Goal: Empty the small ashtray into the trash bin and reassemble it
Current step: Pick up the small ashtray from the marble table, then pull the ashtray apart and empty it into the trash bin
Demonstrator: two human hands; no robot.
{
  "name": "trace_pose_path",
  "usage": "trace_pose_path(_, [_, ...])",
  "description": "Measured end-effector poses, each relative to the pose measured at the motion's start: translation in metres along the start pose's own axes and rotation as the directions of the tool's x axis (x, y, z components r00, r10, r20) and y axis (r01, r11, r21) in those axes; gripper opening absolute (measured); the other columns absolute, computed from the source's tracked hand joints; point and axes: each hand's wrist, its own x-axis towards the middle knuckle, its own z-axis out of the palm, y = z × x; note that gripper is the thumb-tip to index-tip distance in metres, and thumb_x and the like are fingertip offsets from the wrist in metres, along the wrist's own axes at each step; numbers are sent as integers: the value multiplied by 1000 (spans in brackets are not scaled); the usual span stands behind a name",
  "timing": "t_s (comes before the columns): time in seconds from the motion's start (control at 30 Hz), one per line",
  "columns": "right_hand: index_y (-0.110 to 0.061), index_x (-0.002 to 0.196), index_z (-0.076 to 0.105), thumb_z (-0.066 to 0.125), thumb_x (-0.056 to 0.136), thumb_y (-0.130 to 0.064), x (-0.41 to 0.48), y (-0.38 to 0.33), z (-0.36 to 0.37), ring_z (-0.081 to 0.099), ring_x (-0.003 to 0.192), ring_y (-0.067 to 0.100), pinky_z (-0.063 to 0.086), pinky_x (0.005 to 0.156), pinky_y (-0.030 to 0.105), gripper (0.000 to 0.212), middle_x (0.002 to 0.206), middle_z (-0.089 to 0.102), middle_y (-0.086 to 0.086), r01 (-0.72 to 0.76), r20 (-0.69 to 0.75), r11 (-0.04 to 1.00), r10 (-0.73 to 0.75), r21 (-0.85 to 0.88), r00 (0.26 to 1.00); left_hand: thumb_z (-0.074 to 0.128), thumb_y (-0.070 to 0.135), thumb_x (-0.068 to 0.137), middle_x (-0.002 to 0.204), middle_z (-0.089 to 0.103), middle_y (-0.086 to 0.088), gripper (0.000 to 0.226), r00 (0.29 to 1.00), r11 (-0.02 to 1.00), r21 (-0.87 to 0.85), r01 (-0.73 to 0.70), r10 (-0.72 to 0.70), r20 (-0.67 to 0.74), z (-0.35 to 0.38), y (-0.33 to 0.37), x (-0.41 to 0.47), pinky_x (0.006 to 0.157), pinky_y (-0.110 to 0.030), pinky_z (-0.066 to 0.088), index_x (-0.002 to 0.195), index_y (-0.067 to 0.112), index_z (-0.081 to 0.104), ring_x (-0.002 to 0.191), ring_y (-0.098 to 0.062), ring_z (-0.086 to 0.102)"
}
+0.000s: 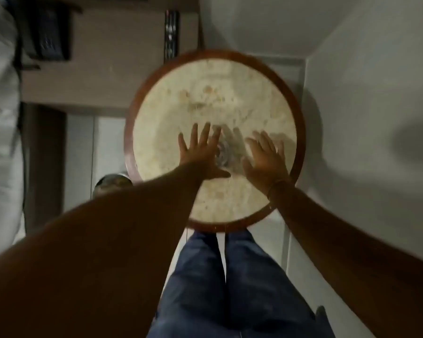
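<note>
Our left hand [200, 152] and right hand [266, 159] hover spread wide and empty on either side of the blurred glass ashtray [224, 154] on the round desk [300, 123]; we judge a hasty grip could tip it.

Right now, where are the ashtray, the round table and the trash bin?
ashtray [224, 154]: head view, blurred glassy body between the two hands.
round table [300, 123]: head view, right stretch of its red-brown rim.
trash bin [112, 182]: head view, rounded top showing above the left forearm, likely the bin.
</note>
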Motion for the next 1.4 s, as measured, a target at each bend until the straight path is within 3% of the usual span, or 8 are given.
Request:
trace_pose_path(0.27, [0,135,70,62,93,-16,-10,19,54,53,144,41,37,121,63,46,148,63,24,-104,-131,964,140,245,982,76,62,85,180,-13,-10,124,1000,1000,-27,7,-7,-15,58,7,24,126,-70,-4,169,31,-9,164,-41,-13])
trace_pose_path(0.37, [0,134,70,68,96,-2,-2,20,61,62,131,37,47,115,58,38,138,69,22,-139,-135,915,204,380,970,71,55,91,178,11,-13,106,993,999,-33,18,-22,-117,55,4,33,128,-64,18,171,27,7,162,-43,10])
trace_pose_path(0.67, [-9,134,73,57,110,-8,33,6,69,65,129,19,51,96,6,28,129,72,2,-257,21,699,328,667,945,83,57,75,159,40,-15,113,976,983,-181,24,-62,-207,50,4,21,104,-51,53,166,18,29,141,-39,41])
trace_pose_path(0.8, [-11,146,66,51,117,-31,44,-3,73,69,131,25,54,118,48,38,141,73,10,-426,334,329,300,843,894,80,61,71,157,43,-16,113,961,937,-348,-17,-80,-263,50,17,-11,99,-52,56,164,16,33,140,-41,42])
trace_pose_path(0.9, [-22,143,71,37,114,-62,41,-4,76,70,135,24,56,116,43,60,144,75,9,-619,621,95,12,780,784,80,54,72,160,42,-17,110,954,903,-427,-51,-83,-289,54,23,-42,102,-54,55,164,15,34,142,-41,42])
trace_pose_path(1.07, [-24,135,79,51,106,-69,34,-17,83,74,129,21,67,92,34,60,138,79,6,-747,752,97,-152,658,642,87,38,77,169,31,-17,113,951,786,-619,7,-196,-238,57,20,-87,120,-55,42,168,15,24,153,-38,29])
trace_pose_path(1.23, [-19,140,76,79,93,-64,33,-41,96,75,127,23,64,97,39,65,136,80,7,-824,827,129,-209,552,521,85,31,80,169,31,-14,106,918,612,-791,-2,-313,-244,60,-1,-130,124,-49,38,168,16,27,156,-30,29])
trace_pose_path(1.4, [-19,145,71,70,98,-66,35,-82,118,74,129,26,64,99,41,66,142,77,9,-847,877,237,-206,476,435,86,36,78,167,32,-2,109,841,450,-893,12,-488,-234,67,-32,-162,121,-40,43,168,26,26,153,-18,34])
